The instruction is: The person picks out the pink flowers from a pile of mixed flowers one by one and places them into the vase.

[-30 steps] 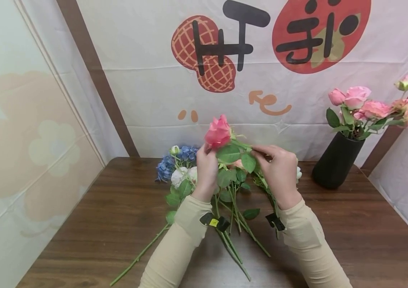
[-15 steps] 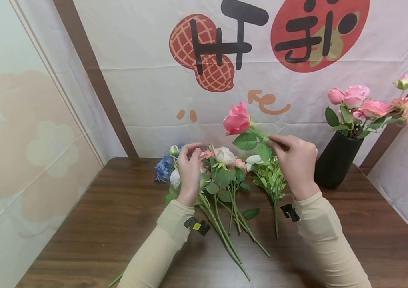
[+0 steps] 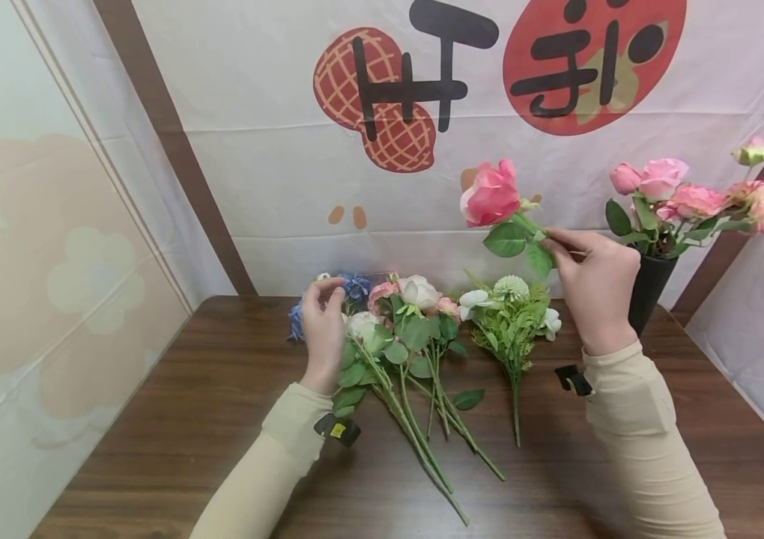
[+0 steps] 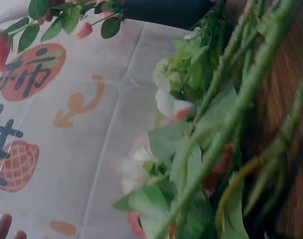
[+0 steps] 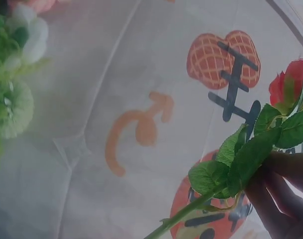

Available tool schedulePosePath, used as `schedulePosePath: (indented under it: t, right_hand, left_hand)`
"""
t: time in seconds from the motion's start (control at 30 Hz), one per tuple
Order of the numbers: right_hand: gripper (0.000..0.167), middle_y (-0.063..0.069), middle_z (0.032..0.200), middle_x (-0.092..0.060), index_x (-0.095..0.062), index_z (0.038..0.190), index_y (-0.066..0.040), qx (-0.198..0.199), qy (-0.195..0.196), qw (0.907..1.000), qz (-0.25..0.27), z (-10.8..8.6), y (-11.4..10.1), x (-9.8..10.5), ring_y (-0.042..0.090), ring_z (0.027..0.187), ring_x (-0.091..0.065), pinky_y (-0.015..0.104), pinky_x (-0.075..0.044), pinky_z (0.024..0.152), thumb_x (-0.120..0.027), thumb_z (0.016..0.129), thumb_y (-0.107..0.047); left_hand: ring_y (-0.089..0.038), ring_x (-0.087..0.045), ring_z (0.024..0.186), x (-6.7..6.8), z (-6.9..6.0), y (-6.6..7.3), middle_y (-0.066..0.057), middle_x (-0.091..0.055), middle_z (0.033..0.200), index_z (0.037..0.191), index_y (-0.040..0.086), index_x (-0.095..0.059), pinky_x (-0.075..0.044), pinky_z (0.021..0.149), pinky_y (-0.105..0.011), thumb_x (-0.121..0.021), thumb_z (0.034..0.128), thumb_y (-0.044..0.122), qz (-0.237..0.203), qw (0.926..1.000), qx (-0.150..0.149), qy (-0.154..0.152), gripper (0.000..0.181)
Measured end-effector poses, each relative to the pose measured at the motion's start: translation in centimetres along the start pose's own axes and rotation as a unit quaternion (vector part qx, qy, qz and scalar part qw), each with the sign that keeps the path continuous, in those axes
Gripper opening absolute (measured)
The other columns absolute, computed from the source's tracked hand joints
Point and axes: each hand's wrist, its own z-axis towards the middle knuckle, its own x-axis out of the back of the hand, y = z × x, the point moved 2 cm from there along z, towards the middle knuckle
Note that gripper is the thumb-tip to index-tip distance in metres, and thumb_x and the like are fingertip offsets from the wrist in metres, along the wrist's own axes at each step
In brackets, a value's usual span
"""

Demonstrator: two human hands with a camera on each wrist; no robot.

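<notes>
My right hand [image 3: 594, 288] pinches the stem of a pink rose [image 3: 492, 193] between thumb and fingers, up in the air before the back cloth. Its bloom points left, and green leaves [image 5: 253, 162] spread beside the fingers in the right wrist view. My left hand [image 3: 323, 329] is held above the left side of the flower pile, fingers loosely bent and nothing in them. Close to it are blue hydrangeas [image 3: 356, 288], partly hidden by the hand, and a white flower [image 3: 365, 326]. Only fingertips [image 4: 3, 225] of the left hand show in the left wrist view.
A black vase [image 3: 652, 288] with several pink flowers [image 3: 665, 180] stands at the back right, partly behind my right hand. White and pink flowers with long stems [image 3: 416, 434] lie mid-table. Right of them lies a green bunch [image 3: 508, 329] with white blooms. A loose leaf [image 3: 468, 399] rests on the wooden table [image 3: 173, 419].
My right hand has carried the rose right and upward, toward the vase. The left hand has let go near the bloom and drawn away to the left.
</notes>
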Motion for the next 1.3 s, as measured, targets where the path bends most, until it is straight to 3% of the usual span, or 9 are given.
schedulePosePath:
  t: [0.07,0.23,0.33,0.53,0.63,0.77,0.87,1.0,1.3]
  right_hand:
    - [0.014,0.012,0.087,-0.074,-0.077,0.093,-0.009,-0.002,0.007,1.0,-0.003,0.4,0.2,0.2,0.027,0.073,-0.071,-0.001,-0.031,0.065,-0.075,0.081,-0.013]
    - [0.013,0.012,0.087,-0.074,-0.077,0.093,-0.007,-0.012,0.022,0.9997,0.001,1.3,0.5,0.9,-0.021,0.071,-0.056,-0.003,-0.033,0.065,-0.075,0.081,-0.012]
    - [0.013,0.014,0.088,-0.073,-0.077,0.093,-0.006,-0.02,0.029,0.9994,0.002,1.7,0.8,1.4,-0.035,0.07,-0.04,-0.003,-0.032,0.066,-0.074,0.081,-0.011]
    - [0.014,0.014,0.089,-0.073,-0.077,0.095,-0.01,-0.035,0.051,0.9979,-0.021,2.6,1.9,2.6,-0.03,0.073,-0.047,0.004,-0.029,0.071,-0.073,0.083,-0.018]
    - [0.018,0.014,0.09,-0.073,-0.076,0.097,-0.011,-0.042,0.062,0.9969,-0.025,3.0,2.5,3.4,-0.003,0.079,-0.065,0.011,-0.032,0.077,-0.072,0.084,-0.023]
    - [0.021,0.013,0.092,-0.073,-0.076,0.098,-0.013,-0.061,0.073,0.9951,-0.027,3.6,3.2,4.3,-0.012,0.078,-0.061,0.01,-0.034,0.079,-0.071,0.084,-0.028]
    - [0.019,0.012,0.093,-0.073,-0.077,0.098,-0.016,-0.071,0.077,0.994,-0.03,4.0,3.7,4.8,-0.035,0.072,-0.039,0.008,-0.031,0.079,-0.07,0.085,-0.028]
    - [0.02,0.015,0.093,-0.072,-0.076,0.099,-0.016,-0.08,0.075,0.993,-0.045,4.4,4.1,5.3,-0.037,0.073,-0.036,0.02,-0.028,0.089,-0.069,0.086,-0.03]
    - [0.025,0.009,0.103,-0.072,-0.073,0.106,-0.01,-0.151,0.078,0.9845,-0.043,5.8,5.5,6.3,-0.027,0.067,-0.042,0.001,-0.034,0.081,-0.066,0.088,-0.026]
  left_hand:
    - [-0.018,-0.049,0.097,0.4,0.0,-0.2,-0.012,-0.055,0.111,0.108,-0.001,-0.061,-0.038,0.086,-0.03,-0.053,0.093,0.007,0.013,0.9999,0.004,0.002,0.019]
    - [-0.018,-0.045,0.1,1.5,0.2,-0.6,-0.011,-0.056,0.11,0.107,0.001,-0.063,-0.033,0.088,-0.032,-0.055,0.0919,0.008,0.049,0.9987,0.001,0.017,0.019]
    - [-0.018,-0.045,0.1,2.2,0.5,-0.8,-0.012,-0.056,0.107,0.106,0.0,-0.064,-0.033,0.088,-0.033,-0.056,0.0908,0.007,0.065,0.9974,-0.007,0.029,0.019]
    - [-0.021,-0.045,0.101,3.8,0.8,-1.5,-0.012,-0.055,0.103,0.106,0.0,-0.064,-0.039,0.087,-0.033,-0.056,0.0916,0.009,0.083,0.9959,-0.001,0.036,0.019]
    - [-0.022,-0.045,0.104,4.5,0.9,-2.0,-0.011,-0.055,0.104,0.108,0.0,-0.063,-0.039,0.088,-0.033,-0.055,0.0928,0.011,0.094,0.9951,0.0,0.032,0.02]
    - [-0.023,-0.046,0.104,5.3,1.2,-2.3,-0.012,-0.056,0.107,0.11,0.0,-0.063,-0.039,0.089,-0.033,-0.055,0.0932,0.011,0.105,0.994,0.001,0.027,0.021]
    - [-0.023,-0.047,0.105,5.8,1.3,-2.5,-0.012,-0.056,0.11,0.112,0.0,-0.063,-0.04,0.089,-0.033,-0.055,0.0935,0.012,0.113,0.9932,0.007,0.024,0.023]
    - [-0.025,-0.047,0.105,6.4,1.4,-2.8,-0.013,-0.056,0.112,0.113,0.0,-0.063,-0.038,0.089,-0.033,-0.055,0.0934,0.012,0.133,0.9908,0.01,0.023,0.024]
    - [-0.028,-0.046,0.103,8.0,1.9,-3.5,-0.015,-0.057,0.11,0.112,0.003,-0.064,-0.033,0.088,-0.036,-0.054,0.0933,0.014,0.178,0.9834,0.01,0.033,0.023]
